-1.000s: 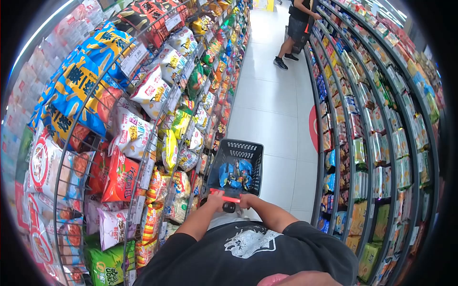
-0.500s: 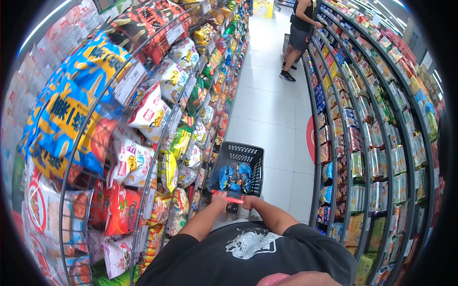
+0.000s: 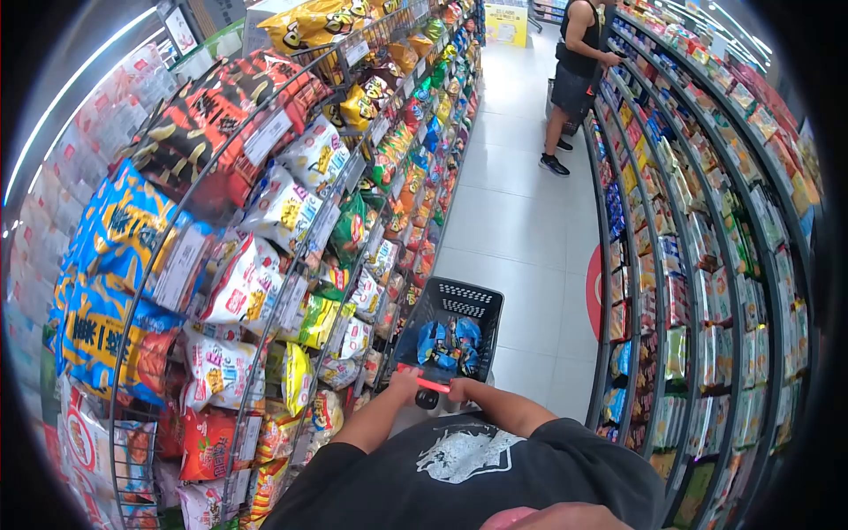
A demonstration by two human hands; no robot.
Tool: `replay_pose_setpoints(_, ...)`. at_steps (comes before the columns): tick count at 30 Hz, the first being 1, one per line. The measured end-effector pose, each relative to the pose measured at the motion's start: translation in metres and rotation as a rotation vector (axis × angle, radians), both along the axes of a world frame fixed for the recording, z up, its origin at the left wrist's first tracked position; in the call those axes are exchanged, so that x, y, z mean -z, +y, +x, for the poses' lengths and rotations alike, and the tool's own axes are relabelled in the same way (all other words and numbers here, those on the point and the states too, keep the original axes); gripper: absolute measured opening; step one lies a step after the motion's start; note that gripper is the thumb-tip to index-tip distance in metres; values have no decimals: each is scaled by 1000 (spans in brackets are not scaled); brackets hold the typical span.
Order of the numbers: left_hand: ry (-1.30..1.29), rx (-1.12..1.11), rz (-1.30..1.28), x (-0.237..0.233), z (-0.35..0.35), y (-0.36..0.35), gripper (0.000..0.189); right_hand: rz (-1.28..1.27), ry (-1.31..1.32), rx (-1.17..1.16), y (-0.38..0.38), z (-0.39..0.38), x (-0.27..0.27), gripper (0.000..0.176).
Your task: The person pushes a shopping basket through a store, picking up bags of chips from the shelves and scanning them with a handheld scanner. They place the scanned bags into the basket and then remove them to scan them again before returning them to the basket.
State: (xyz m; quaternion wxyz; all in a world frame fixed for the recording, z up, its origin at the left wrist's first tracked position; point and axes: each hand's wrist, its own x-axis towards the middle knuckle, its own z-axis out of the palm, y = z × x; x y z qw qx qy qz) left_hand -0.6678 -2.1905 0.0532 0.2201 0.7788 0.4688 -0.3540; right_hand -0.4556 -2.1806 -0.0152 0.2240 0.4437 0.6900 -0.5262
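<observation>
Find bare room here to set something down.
Bare floor ahead of the basket, and between it and the right-hand packets, running past the other person's shoes. Inside the basket, the strip left of the blue bags looks free. Crowded: the left rack's snack bags and those packets.

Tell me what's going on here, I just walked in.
A person in a dark T-shirt has the left hand and right hand on the red handle of a black basket. Blue packets lie inside it. Snack bags fill the left-hand rack. Farther along, another person stands beside the right-hand shelves.
</observation>
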Motion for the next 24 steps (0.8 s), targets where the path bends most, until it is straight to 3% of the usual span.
replay_pose_setpoints(3, 22, 36, 15, 6, 11, 30, 71, -115, 0, 55, 36, 14, -44, 41)
replay_pose_setpoints(6, 67, 21, -18, -3, 28, 63, 58, -186, -6, 191, 66, 27, -2, 45)
replay_pose_setpoints(9, 35, -12, 70, 11, 36, 88, 57, 38, 16, 16, 101, 44, 6, 43)
replay_pose_setpoints(15, 7, 2, 43, 8, 54, 154, 49, -81, -62, 53, 178, 65, -22, 39)
replay_pose_setpoints(19, -130, -64, 149, 11, 62, 191, 46, 73, -28, 8, 216, 80, -44, 37)
replay_pose_setpoints(24, -22, -7, 79, 19, 74, 251, 50, 13, 6, -23, 274, 92, -52, 38)
